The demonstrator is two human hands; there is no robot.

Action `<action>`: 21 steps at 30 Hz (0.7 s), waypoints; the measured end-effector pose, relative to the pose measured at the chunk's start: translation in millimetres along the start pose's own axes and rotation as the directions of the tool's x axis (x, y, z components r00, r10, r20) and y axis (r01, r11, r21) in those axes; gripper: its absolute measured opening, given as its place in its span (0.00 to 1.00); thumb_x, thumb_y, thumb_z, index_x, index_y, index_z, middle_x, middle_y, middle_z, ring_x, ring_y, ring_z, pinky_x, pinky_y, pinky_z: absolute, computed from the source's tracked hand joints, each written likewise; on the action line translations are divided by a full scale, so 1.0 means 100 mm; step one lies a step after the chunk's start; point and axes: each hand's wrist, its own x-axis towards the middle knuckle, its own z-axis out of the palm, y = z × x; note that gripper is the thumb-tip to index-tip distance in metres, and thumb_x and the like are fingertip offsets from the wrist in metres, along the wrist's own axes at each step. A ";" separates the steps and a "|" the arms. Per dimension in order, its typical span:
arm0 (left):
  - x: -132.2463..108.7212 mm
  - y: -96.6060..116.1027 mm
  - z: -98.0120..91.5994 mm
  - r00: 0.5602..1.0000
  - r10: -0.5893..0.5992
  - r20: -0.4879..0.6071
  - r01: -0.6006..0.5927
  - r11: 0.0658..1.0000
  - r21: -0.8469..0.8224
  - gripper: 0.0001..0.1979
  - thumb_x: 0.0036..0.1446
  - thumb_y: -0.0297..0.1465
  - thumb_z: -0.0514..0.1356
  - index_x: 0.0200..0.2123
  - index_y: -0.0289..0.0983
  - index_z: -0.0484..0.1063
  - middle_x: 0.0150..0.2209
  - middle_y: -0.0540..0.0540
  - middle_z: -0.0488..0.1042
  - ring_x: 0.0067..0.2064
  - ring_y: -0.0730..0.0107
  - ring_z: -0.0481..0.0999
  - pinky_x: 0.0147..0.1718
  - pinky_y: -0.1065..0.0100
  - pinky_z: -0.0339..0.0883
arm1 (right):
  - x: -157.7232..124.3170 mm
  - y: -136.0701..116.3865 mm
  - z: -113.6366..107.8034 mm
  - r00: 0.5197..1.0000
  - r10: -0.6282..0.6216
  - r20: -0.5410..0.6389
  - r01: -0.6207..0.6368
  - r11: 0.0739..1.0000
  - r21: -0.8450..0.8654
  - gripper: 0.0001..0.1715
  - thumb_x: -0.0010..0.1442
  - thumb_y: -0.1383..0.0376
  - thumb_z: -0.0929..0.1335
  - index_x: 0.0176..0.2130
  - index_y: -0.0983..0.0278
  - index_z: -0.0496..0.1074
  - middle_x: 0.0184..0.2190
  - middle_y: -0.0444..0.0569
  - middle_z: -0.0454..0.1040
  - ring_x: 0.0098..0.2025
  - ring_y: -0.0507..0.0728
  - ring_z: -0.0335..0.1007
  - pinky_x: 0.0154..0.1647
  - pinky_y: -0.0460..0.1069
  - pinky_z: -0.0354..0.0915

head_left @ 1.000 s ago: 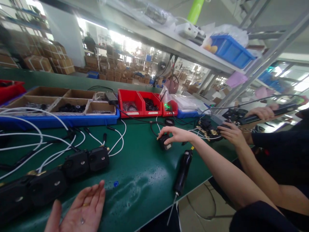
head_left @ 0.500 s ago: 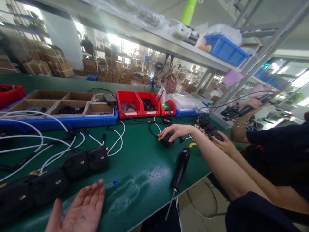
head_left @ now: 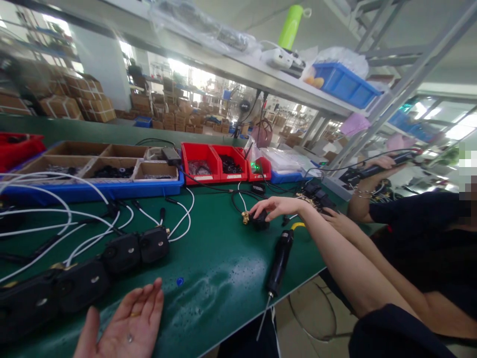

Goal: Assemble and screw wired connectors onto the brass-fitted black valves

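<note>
- Black housing [head_left: 260,223] under the right hand [head_left: 269,207]: turned, its pale patch out of sight, the brass fitting [head_left: 245,218] at nine o'clock now fully showing.
- At two o'clock from it, a co-worker's nearer hand [head_left: 338,222] is lower; bracelets [head_left: 367,193] show on the other wrist.

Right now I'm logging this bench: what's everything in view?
Bench: one, green, foreground
Housings: at least four, black, left
Cables: several, white, mainly left
Tray: one, blue, left
Bins: four visible, red, back
Driver: one, black, front edge
Disc: one, blue, front centre
Basket: one, blue, upper right
Unit: one, black, centre
Fitting: one, golden, beside unit
Co-worker: one, dark-clothed, right
Left hand: one, lower left, metal piece in palm
Right hand: one, on unit
</note>
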 end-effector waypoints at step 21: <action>-0.24 -0.09 0.16 0.994 0.006 0.110 -0.010 0.999 0.038 0.23 0.70 0.37 0.48 0.40 0.27 0.77 0.47 0.29 0.77 0.54 0.52 0.77 0.56 0.51 0.71 | 0.30 -0.92 0.97 0.772 -0.118 -0.625 -0.156 0.917 -0.367 0.24 0.58 0.71 0.67 0.55 0.63 0.71 0.55 0.55 0.70 0.56 0.61 0.67 0.60 0.59 0.64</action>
